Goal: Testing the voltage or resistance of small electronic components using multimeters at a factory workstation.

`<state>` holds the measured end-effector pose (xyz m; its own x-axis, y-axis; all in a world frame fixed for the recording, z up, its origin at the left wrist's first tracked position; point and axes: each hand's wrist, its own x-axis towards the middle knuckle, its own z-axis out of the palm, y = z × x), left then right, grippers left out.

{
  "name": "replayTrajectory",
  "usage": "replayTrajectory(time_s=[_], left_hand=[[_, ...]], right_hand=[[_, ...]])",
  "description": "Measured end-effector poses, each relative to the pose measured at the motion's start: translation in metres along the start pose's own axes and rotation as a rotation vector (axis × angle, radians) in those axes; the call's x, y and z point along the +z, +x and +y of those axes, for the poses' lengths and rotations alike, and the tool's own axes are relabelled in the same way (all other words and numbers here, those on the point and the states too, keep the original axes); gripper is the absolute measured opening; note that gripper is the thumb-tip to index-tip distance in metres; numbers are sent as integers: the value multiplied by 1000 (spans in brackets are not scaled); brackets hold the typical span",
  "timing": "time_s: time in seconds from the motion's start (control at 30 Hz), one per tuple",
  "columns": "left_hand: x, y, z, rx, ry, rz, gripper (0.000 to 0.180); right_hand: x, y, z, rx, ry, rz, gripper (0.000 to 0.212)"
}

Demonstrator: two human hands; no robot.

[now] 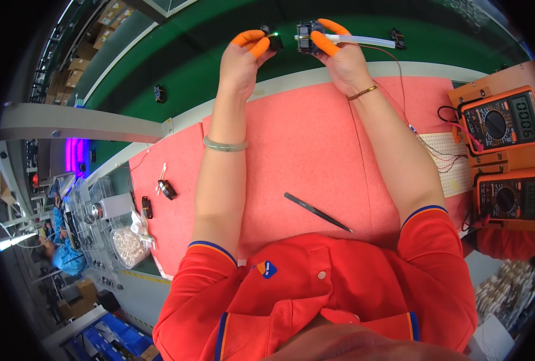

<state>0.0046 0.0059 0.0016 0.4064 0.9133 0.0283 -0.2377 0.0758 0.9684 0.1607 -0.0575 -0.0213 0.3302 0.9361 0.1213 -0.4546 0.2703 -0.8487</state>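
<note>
pink, felt-like matting [297,150] covers the bench under both forearms, with a green conveyor belt [195,54] running beyond its far edge. out to the left of the grips, small black parts [166,189] lie near the mat's edge and a clear bag of pale pieces [129,245] sits lower down. the left hand [241,60], with orange rubber cots on thumb and forefinger, is pinched shut on a small black component [273,41] that shows a tiny green light; the piece sticks out rightward from the fingertips. a narrow gap separates it from the black blocky part [306,36] clamped between the capped thumb and forefinger of the right hand [343,63]. a pale, translucent tube-like tool [364,41] also lies in that right grip, its long axis level, running out to the right, away from the fingers. thin red wire [400,78] trails down from near the right wrist toward a white breadboard [445,156]. below both grips, near the body, slim black tweezers [317,212] lie slantwise on the mat. furthest right, two orange-cased multimeters [502,123] with round black dials sit one above the other.
</note>
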Motion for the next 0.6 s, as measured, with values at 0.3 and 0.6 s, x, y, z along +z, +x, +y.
replayTrajectory(time_s=[0.3,0.6], left_hand=[[-4,-1,7,64,-362,-163,20],[-21,8,-4,-248,-795,-76,22]], right_hand=[[-5,2,2,58,-140,50,31],[-5,1,3,61,-197,59,31]])
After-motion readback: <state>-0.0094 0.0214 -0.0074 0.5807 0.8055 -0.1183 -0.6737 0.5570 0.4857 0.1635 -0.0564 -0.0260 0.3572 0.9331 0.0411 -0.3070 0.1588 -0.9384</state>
